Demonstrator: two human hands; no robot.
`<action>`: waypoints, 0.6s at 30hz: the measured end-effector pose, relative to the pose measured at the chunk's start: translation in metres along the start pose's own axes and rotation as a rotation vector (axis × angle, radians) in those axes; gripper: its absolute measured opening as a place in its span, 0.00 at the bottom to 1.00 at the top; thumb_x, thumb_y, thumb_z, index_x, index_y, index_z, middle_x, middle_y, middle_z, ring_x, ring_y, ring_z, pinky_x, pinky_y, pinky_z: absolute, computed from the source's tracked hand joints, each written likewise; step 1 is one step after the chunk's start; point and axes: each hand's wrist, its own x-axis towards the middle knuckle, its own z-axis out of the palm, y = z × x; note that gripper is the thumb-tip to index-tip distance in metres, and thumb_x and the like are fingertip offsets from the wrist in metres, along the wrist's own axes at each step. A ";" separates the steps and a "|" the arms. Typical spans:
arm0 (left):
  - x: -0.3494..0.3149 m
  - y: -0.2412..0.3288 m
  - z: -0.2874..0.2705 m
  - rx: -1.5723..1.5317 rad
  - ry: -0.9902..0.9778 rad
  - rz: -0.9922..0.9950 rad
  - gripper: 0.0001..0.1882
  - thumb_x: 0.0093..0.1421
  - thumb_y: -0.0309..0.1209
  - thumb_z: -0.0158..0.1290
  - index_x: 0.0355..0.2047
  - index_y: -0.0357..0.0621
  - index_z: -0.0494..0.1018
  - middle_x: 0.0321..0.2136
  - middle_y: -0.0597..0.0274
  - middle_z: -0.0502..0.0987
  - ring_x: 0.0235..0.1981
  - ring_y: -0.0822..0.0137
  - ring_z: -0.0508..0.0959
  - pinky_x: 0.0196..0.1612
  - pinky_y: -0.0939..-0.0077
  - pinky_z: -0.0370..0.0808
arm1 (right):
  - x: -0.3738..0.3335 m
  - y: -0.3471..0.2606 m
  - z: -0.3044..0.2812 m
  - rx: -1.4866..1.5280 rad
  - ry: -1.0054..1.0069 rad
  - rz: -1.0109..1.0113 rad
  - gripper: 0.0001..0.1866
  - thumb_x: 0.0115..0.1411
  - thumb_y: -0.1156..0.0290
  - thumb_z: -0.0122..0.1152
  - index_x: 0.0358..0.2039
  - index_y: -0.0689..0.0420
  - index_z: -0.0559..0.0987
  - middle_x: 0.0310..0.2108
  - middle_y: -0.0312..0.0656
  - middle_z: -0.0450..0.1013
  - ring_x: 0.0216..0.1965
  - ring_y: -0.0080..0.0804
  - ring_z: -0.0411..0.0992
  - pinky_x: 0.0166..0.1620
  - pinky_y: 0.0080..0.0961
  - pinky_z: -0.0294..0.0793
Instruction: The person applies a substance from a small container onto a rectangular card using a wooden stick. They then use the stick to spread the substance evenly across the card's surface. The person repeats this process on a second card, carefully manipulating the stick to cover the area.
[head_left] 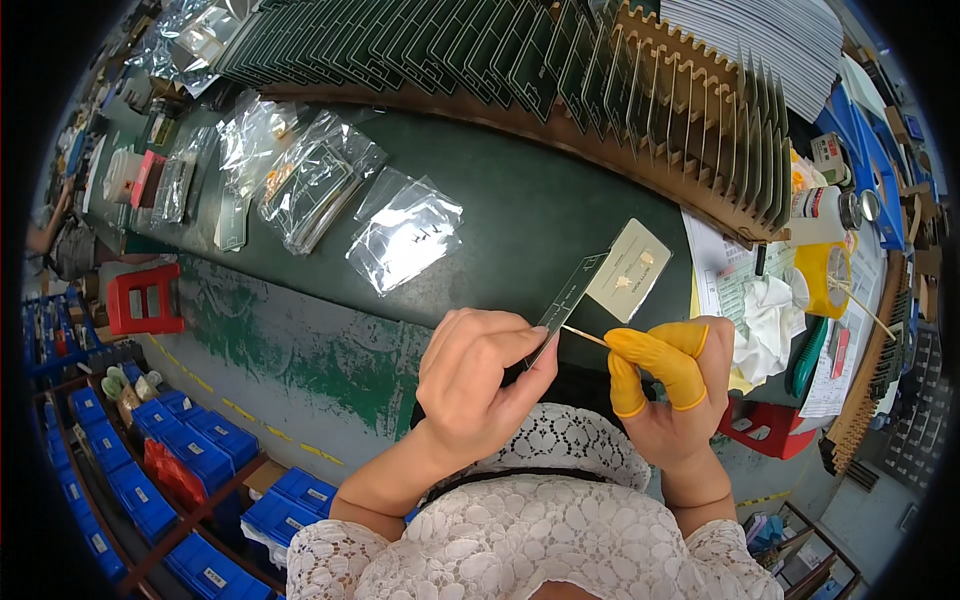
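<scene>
My left hand (pixel 480 375) pinches the near end of a thin dark green panel (pixel 570 292) with white printed marks, tilted edge-up over the table's front edge. Yellow finger covers sit on the fingers of my right hand (pixel 675 385), which grips a thin wooden stick (pixel 586 337). The stick's far tip reaches the panel beside my left fingertips; whether it touches is too small to tell. Just beyond the panel, a pale rectangular card (pixel 630 270) with small yellowish bits on it lies on the green tabletop (pixel 500 215).
Rows of dark green panels (pixel 510 60) stand in a slotted brown rack (pixel 690 190) along the back. Clear plastic bags (pixel 405 235) with panels lie left. At right are a white bottle (pixel 820 212), a yellow tape roll (pixel 825 280), crumpled tissue (pixel 768 325) and papers.
</scene>
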 end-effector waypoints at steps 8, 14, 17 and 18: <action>-0.001 -0.002 0.001 -0.002 0.007 0.010 0.16 0.45 0.15 0.68 0.33 0.37 0.76 0.27 0.56 0.78 0.23 0.59 0.76 0.26 0.70 0.69 | -0.002 -0.001 0.000 0.011 -0.019 -0.021 0.19 0.46 0.76 0.75 0.41 0.53 0.84 0.33 0.35 0.72 0.31 0.36 0.67 0.36 0.31 0.63; 0.001 0.000 0.000 -0.004 0.006 0.011 0.16 0.45 0.15 0.68 0.33 0.37 0.75 0.27 0.56 0.78 0.23 0.59 0.76 0.26 0.70 0.69 | -0.001 0.000 0.000 -0.008 -0.003 -0.002 0.20 0.45 0.76 0.76 0.41 0.53 0.84 0.33 0.35 0.72 0.31 0.36 0.67 0.36 0.31 0.64; 0.000 -0.001 0.001 -0.001 0.009 0.010 0.16 0.45 0.15 0.68 0.33 0.37 0.75 0.27 0.56 0.78 0.23 0.59 0.75 0.26 0.70 0.69 | -0.001 0.000 0.000 -0.005 -0.010 -0.004 0.19 0.45 0.76 0.76 0.41 0.53 0.84 0.33 0.35 0.72 0.31 0.36 0.67 0.36 0.31 0.64; 0.000 -0.001 0.001 -0.002 0.008 0.011 0.16 0.45 0.15 0.68 0.33 0.37 0.75 0.27 0.56 0.78 0.23 0.59 0.75 0.26 0.70 0.69 | -0.002 0.000 0.000 -0.003 -0.016 -0.001 0.19 0.45 0.76 0.76 0.41 0.53 0.84 0.33 0.35 0.72 0.31 0.36 0.67 0.36 0.31 0.64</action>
